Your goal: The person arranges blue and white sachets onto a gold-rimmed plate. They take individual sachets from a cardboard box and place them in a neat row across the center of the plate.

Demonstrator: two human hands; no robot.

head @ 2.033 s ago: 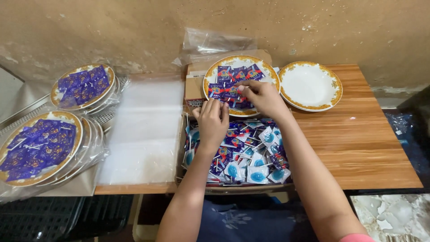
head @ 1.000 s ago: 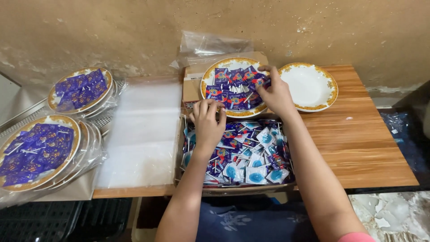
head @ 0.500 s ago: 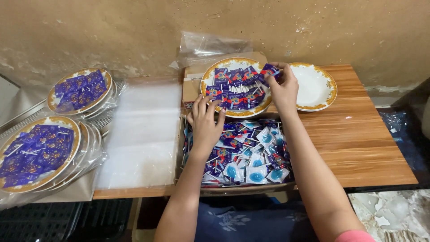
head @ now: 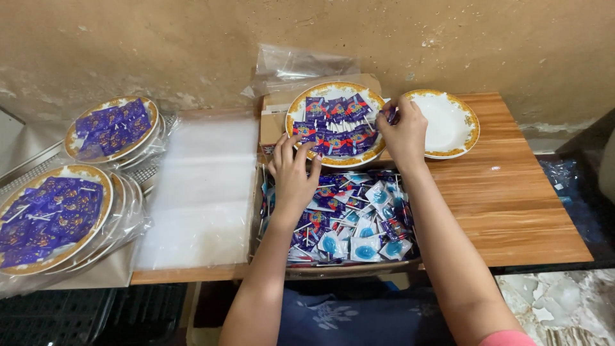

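A home packing corner: rough stained plaster wall [head: 128,45], small wooden table [head: 512,211], wrapped filled plates [head: 57,218]

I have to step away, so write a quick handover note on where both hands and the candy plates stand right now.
Left hand: flat on the wrapped lollipops in the box, fingertips at the filling plate's rim.
Right hand: pinching a purple lollipop at that plate's right edge.
Done: two full plates, bagged in clear plastic, far left.
Left: the filling plate is partly covered; the empty plate beside it holds nothing; box holds many lollipops.
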